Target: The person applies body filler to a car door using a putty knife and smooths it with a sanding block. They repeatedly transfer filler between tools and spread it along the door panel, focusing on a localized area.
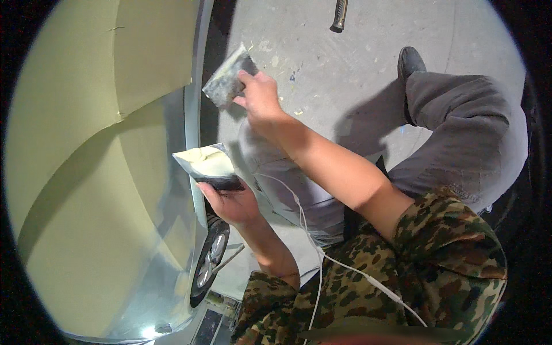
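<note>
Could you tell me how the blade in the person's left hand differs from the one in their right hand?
The left-hand blade carries a pale yellow lump of filler; the right-hand blade looks smeared grey, with no lump. The left hand holds its blade low, fairly flat, by a dark handle; the right hand holds its blade higher, tilted, by the edge. Both are flat scraper-like tools beside the filler-coated car panel.

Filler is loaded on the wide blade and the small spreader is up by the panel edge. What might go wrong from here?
1. The wide blade in the left hand is tilted with pale filler near its edge; it may slide off onto the trousers.
2. The small spreader in the right hand looks crusted; dried bits could score the coated car panel.
3. The white cable hangs between the forearms and could snag.
</note>
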Available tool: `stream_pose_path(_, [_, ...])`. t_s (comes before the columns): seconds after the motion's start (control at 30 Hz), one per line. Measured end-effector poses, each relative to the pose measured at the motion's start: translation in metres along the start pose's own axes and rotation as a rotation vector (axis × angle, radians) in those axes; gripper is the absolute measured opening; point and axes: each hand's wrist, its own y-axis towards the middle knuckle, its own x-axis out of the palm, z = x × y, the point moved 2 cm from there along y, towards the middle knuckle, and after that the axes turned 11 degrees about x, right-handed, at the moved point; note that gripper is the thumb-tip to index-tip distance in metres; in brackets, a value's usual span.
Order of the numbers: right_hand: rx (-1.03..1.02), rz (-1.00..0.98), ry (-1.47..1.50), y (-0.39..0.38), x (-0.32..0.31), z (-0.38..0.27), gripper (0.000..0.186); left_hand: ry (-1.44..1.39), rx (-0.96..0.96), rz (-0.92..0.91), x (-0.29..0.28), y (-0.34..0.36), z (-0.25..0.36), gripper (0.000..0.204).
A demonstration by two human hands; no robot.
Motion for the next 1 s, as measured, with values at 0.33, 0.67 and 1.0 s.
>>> stream_pose_path(0.33, [0.287, -0.554, 0.134, -0.002, -0.014, -0.048, 0.030, -0.444, -0.477, -0.206, -0.006, 0.016, -0.043, 0.037])
stream_pose_path(0.67, [0.400, -0.575, -0.157, -0.021, -0.022, -0.047, 0.018, -0.762, -0.628, -0.284, -0.007, 0.029, -0.067, 0.040])
stream_pose_path(1.0, [-0.042, -0.265, -0.103, -0.010, -0.025, -0.064, 0.019, -0.999, -0.501, -0.070, -0.036, 0.016, -0.036, 0.044])
